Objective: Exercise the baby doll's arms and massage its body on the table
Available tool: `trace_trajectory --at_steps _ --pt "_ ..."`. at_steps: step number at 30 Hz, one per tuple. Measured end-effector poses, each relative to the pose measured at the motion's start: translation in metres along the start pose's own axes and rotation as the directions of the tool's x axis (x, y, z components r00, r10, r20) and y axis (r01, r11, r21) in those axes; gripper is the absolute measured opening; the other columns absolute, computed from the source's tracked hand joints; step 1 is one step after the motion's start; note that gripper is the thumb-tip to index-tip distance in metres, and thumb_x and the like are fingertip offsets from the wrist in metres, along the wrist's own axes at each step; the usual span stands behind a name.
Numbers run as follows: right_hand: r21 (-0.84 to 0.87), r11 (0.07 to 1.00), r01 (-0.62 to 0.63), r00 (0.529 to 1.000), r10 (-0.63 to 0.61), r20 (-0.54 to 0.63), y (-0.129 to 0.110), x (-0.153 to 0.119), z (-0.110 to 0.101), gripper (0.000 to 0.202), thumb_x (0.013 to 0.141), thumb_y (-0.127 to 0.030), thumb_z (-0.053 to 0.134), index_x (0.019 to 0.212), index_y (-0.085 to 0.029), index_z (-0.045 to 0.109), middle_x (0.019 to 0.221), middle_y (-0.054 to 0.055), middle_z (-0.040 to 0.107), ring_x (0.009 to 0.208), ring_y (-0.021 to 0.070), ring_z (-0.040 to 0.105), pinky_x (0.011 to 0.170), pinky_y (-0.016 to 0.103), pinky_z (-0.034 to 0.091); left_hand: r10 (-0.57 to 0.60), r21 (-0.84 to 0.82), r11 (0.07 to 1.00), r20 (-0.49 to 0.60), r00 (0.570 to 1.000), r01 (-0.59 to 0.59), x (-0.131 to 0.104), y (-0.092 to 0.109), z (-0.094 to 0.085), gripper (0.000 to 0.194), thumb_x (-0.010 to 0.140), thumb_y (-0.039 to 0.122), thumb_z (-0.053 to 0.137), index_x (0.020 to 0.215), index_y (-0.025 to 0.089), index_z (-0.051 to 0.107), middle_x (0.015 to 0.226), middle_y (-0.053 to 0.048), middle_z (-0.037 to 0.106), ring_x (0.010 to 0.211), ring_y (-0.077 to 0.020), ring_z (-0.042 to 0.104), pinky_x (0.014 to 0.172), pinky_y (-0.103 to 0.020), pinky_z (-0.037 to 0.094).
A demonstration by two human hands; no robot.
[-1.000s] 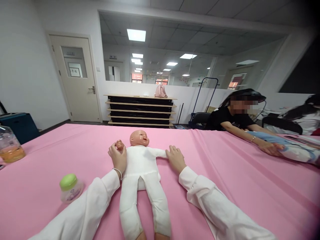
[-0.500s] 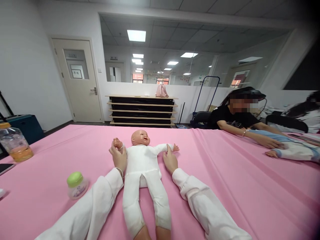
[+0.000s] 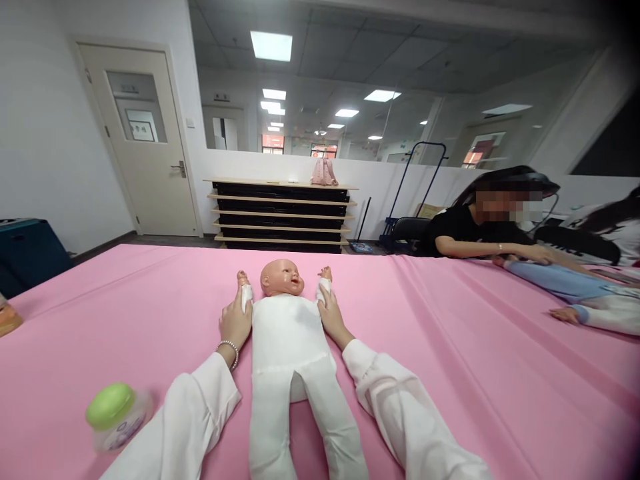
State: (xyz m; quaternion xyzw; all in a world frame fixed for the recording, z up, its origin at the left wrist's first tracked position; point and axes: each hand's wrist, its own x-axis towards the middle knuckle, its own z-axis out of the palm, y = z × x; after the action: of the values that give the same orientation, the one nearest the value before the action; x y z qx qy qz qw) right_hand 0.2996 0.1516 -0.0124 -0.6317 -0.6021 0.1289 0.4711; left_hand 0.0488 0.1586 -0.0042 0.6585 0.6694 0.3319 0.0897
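A baby doll [image 3: 289,333] with a white cloth body lies on its back on the pink-covered table, its head away from me and turned to the right. My left hand [image 3: 236,321] is closed round the doll's arm on the left, below its small bare hand. On the other side, my right hand [image 3: 332,316] grips the doll's other arm, thumb along the sleeve. Both doll arms point up beside its head. The feet are out of the picture.
A jar with a green lid [image 3: 117,413] stands left of my left forearm. Part of a bottle [image 3: 9,317] shows at the left edge. Across the table's right side, a person in black [image 3: 480,230] handles another doll in blue and white [image 3: 565,280].
The doll's arms have swung upward beside its head, held by my hands. My view has shifted, and the jar appears nearer. The person's arm at right has moved along the other doll.
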Motion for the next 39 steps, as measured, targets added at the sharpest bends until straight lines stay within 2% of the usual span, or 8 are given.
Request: trace_trajectory --at_steps 4,11,22,25,29,32,36,39 --pt "0.052 0.999 0.016 1.000 -0.017 0.011 0.000 -0.002 -0.005 0.069 0.078 -0.021 0.034 0.142 -0.018 0.009 0.142 0.007 0.029 0.130 0.0170 0.029 0.105 0.038 0.028 -0.015 0.009 1.000 0.048 0.999 0.014 -0.002 0.004 -0.007 0.056 0.088 0.040 0.028 0.141 0.029 0.015 0.095 -0.009 0.066 0.085 -0.0279 0.059 0.071 -0.038 0.041" --pt "-0.012 1.000 0.027 0.999 -0.027 0.027 0.004 -0.003 -0.007 0.055 0.085 -0.028 0.033 0.139 -0.019 0.026 0.137 0.006 0.039 0.128 0.0180 0.034 0.104 0.037 0.029 0.049 -0.023 0.999 0.003 0.999 -0.049 -0.002 0.000 -0.006 0.048 0.087 0.035 0.030 0.132 0.021 0.040 0.118 -0.011 0.057 0.107 -0.0268 0.049 0.088 -0.040 0.036" --pt "0.058 0.998 -0.021 0.998 0.017 0.067 0.006 -0.001 -0.007 0.057 0.085 -0.034 0.032 0.137 -0.011 0.029 0.140 0.010 0.034 0.129 0.0174 0.032 0.106 0.034 0.027 0.001 0.014 1.000 0.039 0.999 -0.002 -0.002 -0.004 -0.008 0.055 0.087 0.041 0.029 0.139 0.023 0.027 0.092 -0.011 0.066 0.091 -0.0301 0.057 0.076 -0.039 0.040" --pt "0.021 0.998 0.059 0.998 -0.058 -0.034 0.001 -0.005 -0.010 0.058 0.084 -0.033 0.035 0.137 -0.011 0.027 0.139 0.012 0.035 0.128 0.0193 0.033 0.105 0.036 0.028 0.045 -0.011 0.999 0.011 0.999 -0.045 -0.003 -0.004 -0.008 0.057 0.087 0.040 0.031 0.141 0.023 0.020 0.092 -0.010 0.066 0.088 -0.0283 0.059 0.074 -0.038 0.042" --pt "-0.009 0.978 0.206 0.955 -0.203 -0.216 -0.012 -0.017 -0.014 0.070 0.081 -0.030 0.042 0.140 -0.014 0.010 0.143 0.014 0.023 0.129 0.0205 0.030 0.102 0.036 0.033 0.070 -0.144 0.985 -0.141 0.988 -0.090 -0.007 -0.003 -0.010 0.067 0.084 0.038 0.039 0.142 0.018 0.012 0.118 -0.015 0.055 0.099 -0.0275 0.057 0.078 -0.037 0.043" --pt "0.081 0.960 0.267 0.931 -0.236 -0.277 -0.017 -0.028 -0.016 0.077 0.079 -0.025 0.046 0.140 -0.015 0.002 0.141 0.016 0.026 0.120 0.0203 0.043 0.094 0.033 0.041 0.053 -0.263 0.958 -0.217 0.975 -0.111 -0.014 -0.002 -0.013 0.075 0.079 0.036 0.048 0.141 0.012 0.011 0.120 -0.016 0.052 0.104 -0.0266 0.054 0.083 -0.036 0.044" --pt "0.242 0.915 0.323 0.930 -0.260 -0.259 -0.013 -0.044 -0.024 0.086 0.071 -0.025 0.058 0.140 -0.016 0.007 0.139 0.017 0.030 0.114 0.0230 0.048 0.094 0.037 0.042 0.053 -0.401 0.902 -0.266 0.963 -0.160 -0.028 -0.006 -0.020 0.080 0.075 0.031 0.055 0.139 0.014 0.011 0.114 -0.013 0.054 0.100 -0.0242 0.056 0.081 -0.036 0.046" --pt "0.521 0.837 0.166 0.986 -0.133 -0.100 -0.012 -0.057 -0.032 0.085 0.067 -0.023 0.068 0.137 -0.022 0.020 0.134 0.012 0.039 0.117 0.0225 0.045 0.096 0.036 0.041 0.101 -0.411 0.879 -0.331 0.938 -0.240 -0.039 -0.017 -0.024 0.074 0.072 0.027 0.059 0.135 0.015 0.022 0.121 -0.014 0.049 0.108 -0.0248 0.051 0.089 -0.037 0.043"
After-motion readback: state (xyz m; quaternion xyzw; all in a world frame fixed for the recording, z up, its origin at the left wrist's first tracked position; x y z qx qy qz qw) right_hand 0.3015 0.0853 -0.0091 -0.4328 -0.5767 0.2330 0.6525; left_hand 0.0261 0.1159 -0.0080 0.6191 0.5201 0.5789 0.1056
